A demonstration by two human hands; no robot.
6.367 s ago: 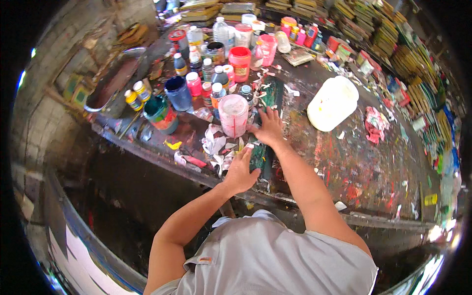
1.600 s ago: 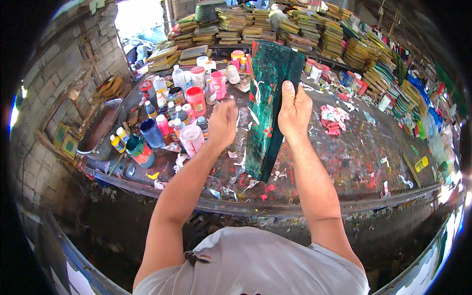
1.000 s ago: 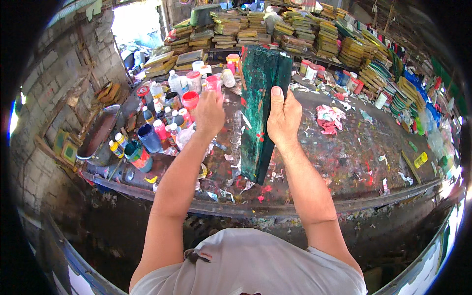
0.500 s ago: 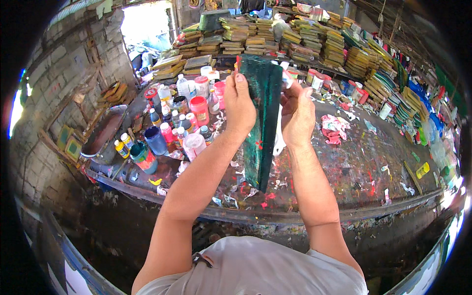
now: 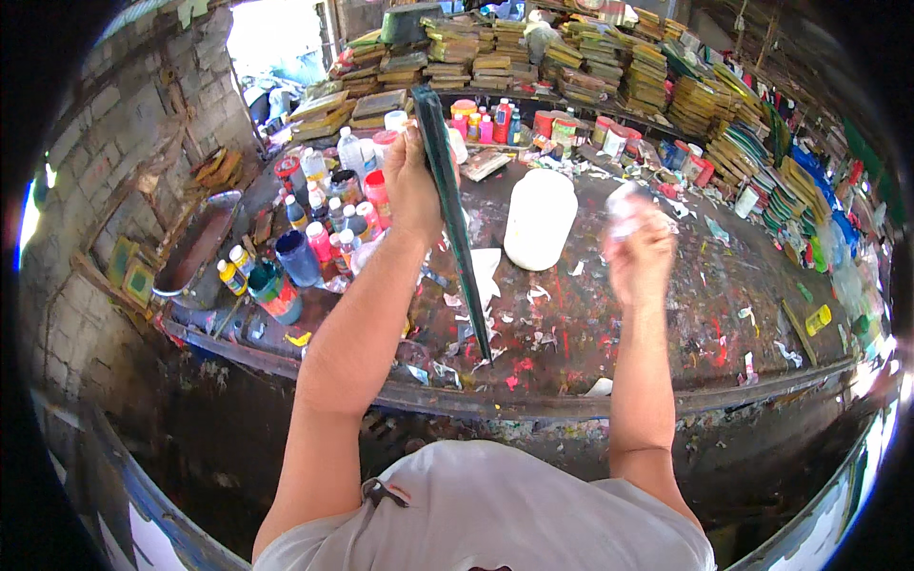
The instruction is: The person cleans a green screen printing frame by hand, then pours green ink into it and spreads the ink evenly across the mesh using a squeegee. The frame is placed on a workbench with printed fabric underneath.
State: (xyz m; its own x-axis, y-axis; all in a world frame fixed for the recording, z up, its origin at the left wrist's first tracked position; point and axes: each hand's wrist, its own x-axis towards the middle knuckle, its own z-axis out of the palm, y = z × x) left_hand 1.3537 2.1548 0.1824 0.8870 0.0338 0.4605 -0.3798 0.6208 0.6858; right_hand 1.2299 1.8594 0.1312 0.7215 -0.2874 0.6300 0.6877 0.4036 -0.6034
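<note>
My left hand (image 5: pixel 413 186) is closed on the upper part of a dark green screen-printing frame (image 5: pixel 455 219). The frame is tilted nearly edge-on, and its lower end hangs over the near part of the table. My right hand (image 5: pixel 645 257) is raised apart from it on the right, its fingers closed on a crumpled white and pinkish rag (image 5: pixel 626 211), both smeared by motion. Between my hands, a large white plastic jug (image 5: pixel 541 221) stands on the table. A piece of white paper (image 5: pixel 485 273) lies just behind the frame.
Paint bottles and open tubs, including a blue tub (image 5: pixel 299 259), crowd the table's left side. A metal basin (image 5: pixel 200 247) sits at the left edge. Stacked frames (image 5: pixel 473 71) line the back. A pink-white cloth (image 5: pixel 657 217) and paper scraps litter the stained tabletop (image 5: pixel 709 305).
The frame has turned from showing its face to nearly edge-on and shifted left with my left hand. My right hand has moved away rightward and down with the rag, revealing the white jug.
</note>
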